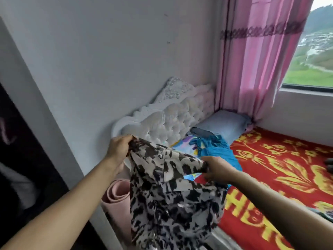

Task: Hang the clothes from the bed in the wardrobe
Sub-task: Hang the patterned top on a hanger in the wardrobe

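Observation:
A black-and-white patterned garment (173, 201) hangs between my two hands beside the bed's near edge. My left hand (119, 150) grips its upper left corner in front of the headboard. My right hand (219, 167) pinches the upper right part of the fabric. On the bed (281, 179), covered with a red and yellow blanket, lie a blue garment (216, 148) and a colourful printed cloth (185, 147) near the pillow. The wardrobe (19, 159) shows as a dark opening at the left edge, blurred.
A white tufted headboard (180, 116) stands against the wall. A blue-grey pillow (223, 125) lies in the corner under a pink curtain (255, 56). A rolled pink mat (117, 199) leans between bed and wall. A window (313, 51) is at the right.

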Available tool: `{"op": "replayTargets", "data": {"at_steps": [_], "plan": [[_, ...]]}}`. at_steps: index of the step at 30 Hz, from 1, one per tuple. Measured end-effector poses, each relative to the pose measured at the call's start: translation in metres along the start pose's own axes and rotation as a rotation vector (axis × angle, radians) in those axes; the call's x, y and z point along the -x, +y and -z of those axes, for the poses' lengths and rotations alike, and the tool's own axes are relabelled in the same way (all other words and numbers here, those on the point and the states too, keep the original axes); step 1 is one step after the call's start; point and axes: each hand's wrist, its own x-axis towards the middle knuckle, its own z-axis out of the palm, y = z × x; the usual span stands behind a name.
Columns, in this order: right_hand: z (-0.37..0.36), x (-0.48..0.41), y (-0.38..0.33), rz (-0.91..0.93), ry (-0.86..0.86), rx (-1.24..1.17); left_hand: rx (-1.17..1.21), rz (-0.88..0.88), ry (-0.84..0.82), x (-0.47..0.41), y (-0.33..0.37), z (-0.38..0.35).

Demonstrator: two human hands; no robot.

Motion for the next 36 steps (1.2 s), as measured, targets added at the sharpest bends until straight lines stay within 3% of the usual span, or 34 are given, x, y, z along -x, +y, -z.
{"op": "replayTargets", "data": {"at_steps": [3,6,8,10,12,13,19,25,30,32,36], "plan": [[-0.009,0.03,0.006,-0.239,0.226,0.055,0.104,0.05,0.059,0.032,0.002,0.015],[0.008,0.063,0.005,-0.358,0.276,-0.051,0.12,0.115,-0.002,0.064,-0.001,0.027],[0.022,0.082,-0.006,-0.388,0.27,-0.502,0.156,0.159,-0.049,0.082,-0.004,0.034],[0.038,0.101,-0.023,-0.364,0.155,-1.024,0.159,0.199,-0.105,0.1,-0.008,0.038],[0.052,0.121,-0.038,-0.328,0.009,-1.335,0.087,0.201,-0.165,0.12,-0.01,0.039],[0.057,0.129,-0.046,-0.321,-0.058,-1.378,0.041,0.192,-0.207,0.132,-0.01,0.04],[0.061,0.172,-0.07,-0.276,-0.129,-1.135,0.048,0.243,-0.648,0.214,-0.003,0.045],[0.025,0.199,-0.076,-0.005,-0.253,-0.715,0.378,0.286,-0.271,0.277,-0.004,0.066],[-0.011,0.207,-0.1,0.15,-0.061,-0.151,0.556,0.181,-0.017,0.311,0.016,0.121],[-0.021,0.206,-0.116,0.125,-0.046,-0.212,0.527,0.137,0.106,0.323,0.022,0.145],[-0.026,0.204,-0.174,0.072,-0.169,-0.734,0.114,0.046,0.216,0.345,0.023,0.21]]}}
